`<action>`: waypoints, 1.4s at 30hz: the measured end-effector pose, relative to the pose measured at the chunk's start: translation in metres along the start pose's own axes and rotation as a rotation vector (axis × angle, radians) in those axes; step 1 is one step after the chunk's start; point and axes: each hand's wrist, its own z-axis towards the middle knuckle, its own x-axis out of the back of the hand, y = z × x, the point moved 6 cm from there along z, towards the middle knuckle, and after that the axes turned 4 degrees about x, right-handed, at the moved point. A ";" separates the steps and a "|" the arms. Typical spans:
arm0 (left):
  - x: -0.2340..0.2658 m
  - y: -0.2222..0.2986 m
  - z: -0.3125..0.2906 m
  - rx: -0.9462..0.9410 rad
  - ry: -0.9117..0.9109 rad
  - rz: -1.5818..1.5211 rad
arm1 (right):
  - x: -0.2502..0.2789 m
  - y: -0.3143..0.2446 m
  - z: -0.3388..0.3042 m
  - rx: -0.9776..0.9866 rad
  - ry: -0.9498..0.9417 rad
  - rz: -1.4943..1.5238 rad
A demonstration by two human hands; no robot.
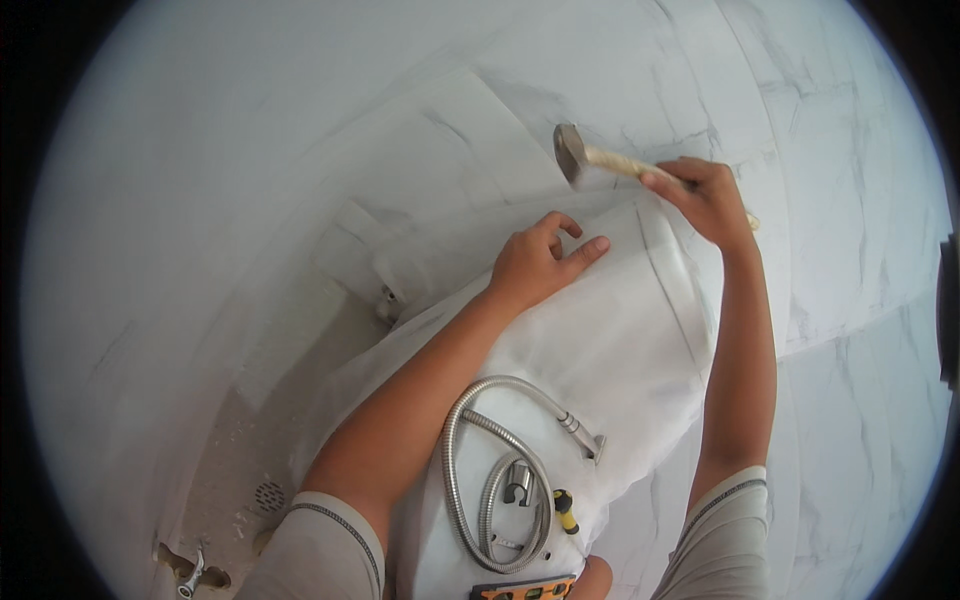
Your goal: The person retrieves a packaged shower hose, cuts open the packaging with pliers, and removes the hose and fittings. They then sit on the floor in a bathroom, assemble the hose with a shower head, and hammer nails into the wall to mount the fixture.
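Note:
My right hand [710, 198] is wrapped round the pale handle of a hammer [615, 162], raised in front of the marbled wall. The metal head points left. My left hand [540, 258] hovers or rests, I cannot tell which, over a white fixture [610, 320] that looks like a toilet under thin clear film. Its thumb and forefinger stand apart, with nothing visible between them; the other fingers are curled and partly hidden. Closer to me, a coiled metal shower hose [452, 470] lies on the covered fixture, beside a chrome holder [518, 483] and a yellow and black screwdriver [566, 511].
An orange spirit level [525, 588] lies at the lower edge. Marbled white wall panels [840, 200] enclose the space. Down at the left are a round floor drain [269, 496] and a metal fitting [190, 575]. A small valve [387, 303] sits behind the fixture.

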 end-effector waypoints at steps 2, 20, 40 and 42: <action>0.000 -0.001 0.000 0.022 -0.009 -0.005 | 0.000 0.000 0.002 -0.011 0.014 -0.066; 0.000 -0.005 0.000 0.044 -0.019 0.015 | 0.002 -0.005 -0.006 0.058 0.085 -0.094; 0.000 -0.006 0.000 0.027 -0.002 0.016 | -0.005 -0.007 -0.007 0.019 0.131 -0.106; 0.000 -0.008 0.001 0.045 -0.001 -0.007 | -0.006 -0.005 -0.005 0.011 0.122 -0.213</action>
